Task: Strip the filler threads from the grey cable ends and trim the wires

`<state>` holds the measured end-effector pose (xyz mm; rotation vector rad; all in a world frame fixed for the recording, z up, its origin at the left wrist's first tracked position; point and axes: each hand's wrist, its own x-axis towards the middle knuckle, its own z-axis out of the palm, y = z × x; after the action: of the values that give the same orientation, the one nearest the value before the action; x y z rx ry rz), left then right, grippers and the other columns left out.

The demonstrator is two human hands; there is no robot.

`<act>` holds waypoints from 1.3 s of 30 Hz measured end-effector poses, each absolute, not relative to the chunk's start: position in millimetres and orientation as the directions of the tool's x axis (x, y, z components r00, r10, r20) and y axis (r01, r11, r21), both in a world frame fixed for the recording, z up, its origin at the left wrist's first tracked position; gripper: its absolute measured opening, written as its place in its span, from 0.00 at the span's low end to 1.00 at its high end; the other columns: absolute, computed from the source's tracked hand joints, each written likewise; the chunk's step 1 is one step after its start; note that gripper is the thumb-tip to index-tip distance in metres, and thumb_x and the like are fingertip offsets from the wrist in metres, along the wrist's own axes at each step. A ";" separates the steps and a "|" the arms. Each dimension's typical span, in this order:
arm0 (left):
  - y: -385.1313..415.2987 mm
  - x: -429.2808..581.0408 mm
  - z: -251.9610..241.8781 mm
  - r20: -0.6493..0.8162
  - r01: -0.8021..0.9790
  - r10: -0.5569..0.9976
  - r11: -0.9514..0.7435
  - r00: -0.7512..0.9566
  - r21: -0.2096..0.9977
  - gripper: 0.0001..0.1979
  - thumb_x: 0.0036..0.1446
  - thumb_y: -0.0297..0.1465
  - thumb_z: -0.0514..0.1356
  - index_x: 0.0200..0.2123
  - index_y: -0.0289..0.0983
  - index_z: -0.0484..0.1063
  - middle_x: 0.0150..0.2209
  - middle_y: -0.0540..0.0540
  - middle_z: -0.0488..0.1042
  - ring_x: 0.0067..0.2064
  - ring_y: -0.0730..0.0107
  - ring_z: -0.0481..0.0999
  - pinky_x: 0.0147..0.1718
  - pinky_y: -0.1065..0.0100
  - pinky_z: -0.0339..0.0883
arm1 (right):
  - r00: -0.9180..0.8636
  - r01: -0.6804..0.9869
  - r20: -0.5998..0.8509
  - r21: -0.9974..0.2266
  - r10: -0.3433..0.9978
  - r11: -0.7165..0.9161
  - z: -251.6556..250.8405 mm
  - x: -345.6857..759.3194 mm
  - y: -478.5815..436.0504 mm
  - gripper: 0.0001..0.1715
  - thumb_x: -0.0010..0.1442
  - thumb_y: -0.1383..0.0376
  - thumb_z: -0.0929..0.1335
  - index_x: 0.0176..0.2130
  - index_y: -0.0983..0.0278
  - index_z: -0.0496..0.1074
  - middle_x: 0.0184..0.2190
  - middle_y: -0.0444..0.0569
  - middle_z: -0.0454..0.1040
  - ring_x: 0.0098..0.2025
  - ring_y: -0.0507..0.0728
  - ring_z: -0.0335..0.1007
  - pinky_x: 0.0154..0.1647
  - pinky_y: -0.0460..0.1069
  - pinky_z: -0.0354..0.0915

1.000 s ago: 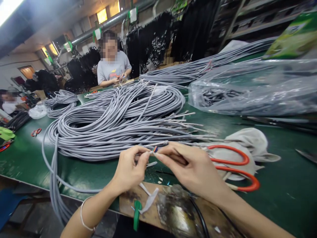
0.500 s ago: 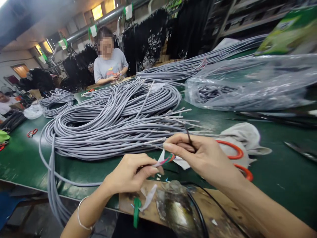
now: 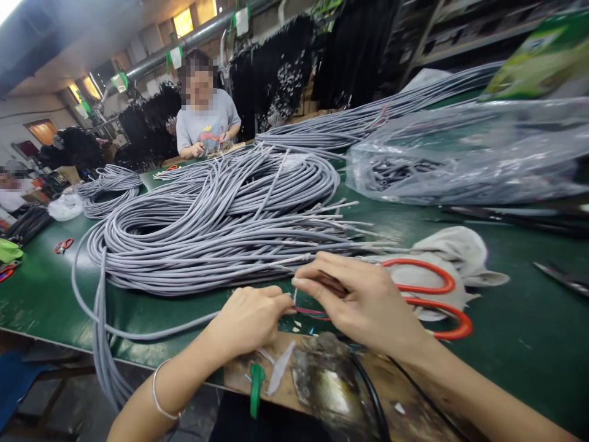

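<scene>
Nearest the viewer, a worn wooden board [image 3: 322,380] is seen at the table [image 3: 529,344] edge, with a green clip [image 3: 256,388] and pale scraps lying on it. Just above it, the left hand [image 3: 251,319] is closed in a pinch on the stripped end of a grey cable [image 3: 151,331], which loops away to the left and over the table edge. The right hand [image 3: 363,301] is likewise pinched shut, on the thin coloured wires [image 3: 313,313] that emerge from that cable end. Compared with half a second earlier, both hands are lower and closer together, and the white strip then standing between them is no longer seen there; the coloured wires now lie stretched between the two pinches. By judgement, the wrapping has been cleared and the cores are being separated.

Just behind the right hand, red-handled scissors [image 3: 432,294] rest on a crumpled grey cloth [image 3: 455,252]. Beyond, a large coil of grey cables [image 3: 216,227] covers the table, its stripped ends pointing right. Farther right, a clear plastic bag [image 3: 469,153] is seen to contain dark cable pieces. At the far side, another person [image 3: 207,123] is seated at work.
</scene>
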<state>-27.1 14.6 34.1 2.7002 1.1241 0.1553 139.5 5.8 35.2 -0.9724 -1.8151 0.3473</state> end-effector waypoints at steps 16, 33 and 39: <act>34.9 -32.2 24.3 0.154 0.351 0.961 -0.229 0.228 0.908 0.11 0.57 0.34 0.56 0.28 0.33 0.71 0.19 0.53 0.65 0.21 0.78 0.61 0.22 0.75 0.56 | -0.252 0.453 0.788 -0.417 0.562 0.788 35.2 138.6 -5.7 0.08 0.57 0.72 0.65 0.30 0.59 0.70 0.19 0.42 0.67 0.18 0.49 0.60 0.17 0.46 0.54; 14.2 -34.8 39.0 0.077 0.455 0.590 -0.692 0.804 0.560 0.11 0.59 0.25 0.51 0.36 0.34 0.74 0.31 0.43 0.77 0.32 0.69 0.74 0.34 0.73 0.64 | -0.364 -0.182 0.044 -0.983 0.930 -0.025 40.2 143.7 22.1 0.30 0.44 0.42 0.70 0.26 0.61 0.57 0.12 0.34 0.53 0.14 0.44 0.39 0.14 0.42 0.39; 14.8 -40.4 44.1 0.189 0.230 0.621 -0.530 0.760 0.816 0.18 0.61 0.39 0.50 0.30 0.33 0.72 0.25 0.45 0.72 0.25 0.73 0.68 0.28 0.73 0.62 | -0.324 -0.225 0.037 -0.973 0.945 -0.040 41.8 143.1 22.0 0.31 0.41 0.41 0.71 0.25 0.61 0.58 0.12 0.32 0.49 0.14 0.43 0.36 0.13 0.42 0.35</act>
<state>-40.4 14.8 44.1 2.1168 0.6355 0.5942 143.1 22.0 41.8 -0.8596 -1.2640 1.5487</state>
